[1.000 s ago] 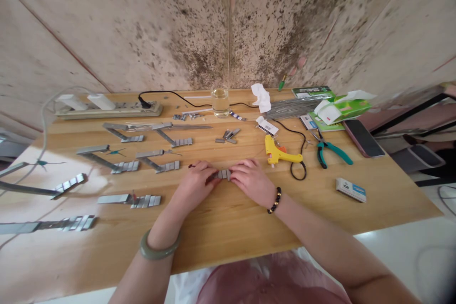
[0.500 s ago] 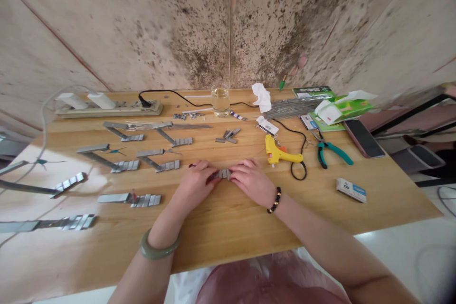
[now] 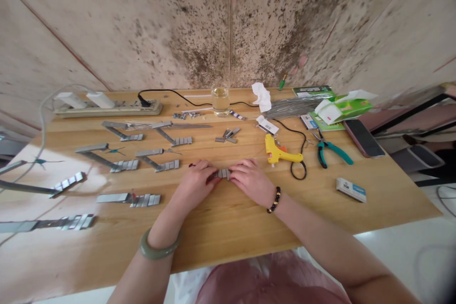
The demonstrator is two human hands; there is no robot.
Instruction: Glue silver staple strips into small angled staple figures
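A short grey strip of metal-looking segments (image 3: 223, 174), resembling staple sticks set side by side, lies on the wooden table (image 3: 228, 228) in front of me. My left hand (image 3: 199, 180) has its fingers closed on the strip's left end. At the opposite end, the fingertips of my right hand (image 3: 251, 180) press together against it. Only the middle segments show; fingers cover both ends. Just beyond my hands is a small pile of loose grey staple sticks (image 3: 228, 135).
To the left are several grey folded strip assemblies (image 3: 146, 200). A yellow glue gun (image 3: 281, 153), teal-handled pliers (image 3: 333, 152), a small box (image 3: 351, 190) and a phone (image 3: 363, 137) lie right. Behind stand a glass of liquid (image 3: 221, 102) and a power strip (image 3: 110, 108).
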